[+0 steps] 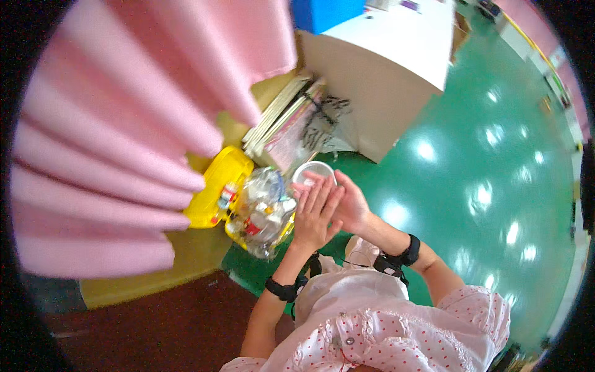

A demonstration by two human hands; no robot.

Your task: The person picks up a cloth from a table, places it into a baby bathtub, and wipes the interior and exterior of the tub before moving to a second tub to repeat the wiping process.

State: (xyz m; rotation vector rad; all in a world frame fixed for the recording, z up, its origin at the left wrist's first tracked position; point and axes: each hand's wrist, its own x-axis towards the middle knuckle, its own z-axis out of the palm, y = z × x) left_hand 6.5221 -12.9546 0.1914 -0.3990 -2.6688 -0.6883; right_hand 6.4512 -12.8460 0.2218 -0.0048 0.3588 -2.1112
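My left hand (316, 217) shows its back, fingers stretched out flat. It lies partly over the palm of my right hand (354, 203), whose fingers are also straight. Neither hand shows anything held. Just beyond the fingertips stands a round white tub (312, 167); the hands hide its near side. To its left is a yellow bin with a clear bag of rubbish (266, 214) in it, mostly clear wrapping with white and red bits. The bin's yellow lid (214, 180) is swung back to the left.
A pleated pink curtain (142, 118) hangs close at the upper left. Behind the bin lean flat boards or cardboard (273, 124) and a plastic bag (331, 127). A white-topped table (403, 43) bears a blue box (325, 13). Shiny green floor (458, 180) stretches to the right.
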